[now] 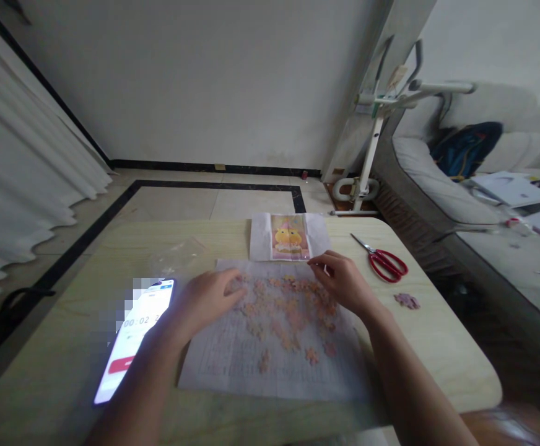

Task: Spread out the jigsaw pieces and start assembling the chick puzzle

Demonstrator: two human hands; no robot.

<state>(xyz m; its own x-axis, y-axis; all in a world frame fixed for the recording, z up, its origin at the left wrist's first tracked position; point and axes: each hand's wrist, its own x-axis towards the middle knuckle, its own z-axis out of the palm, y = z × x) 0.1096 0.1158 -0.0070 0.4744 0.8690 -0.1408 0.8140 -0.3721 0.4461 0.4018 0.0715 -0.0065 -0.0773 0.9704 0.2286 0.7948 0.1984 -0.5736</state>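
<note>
Left of the paper sheet (233, 365) lies a phone (133, 337). The left hand (207, 300) rests, fingers loosely spread, on the scattered puzzle pieces (288, 313) at the sheet's far-left corner. The right hand (342, 282), nearer the sheet's far edge, pinches something small, seemingly one piece. Scissors (384, 260) lie right of the sheet.

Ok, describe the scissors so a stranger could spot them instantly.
Start at the pale wooden table and go to its far right part, beyond the right hand. The scissors lie flat there, alone on bare wood; their bright red handles set them apart from the pinkish puzzle pieces.
</note>
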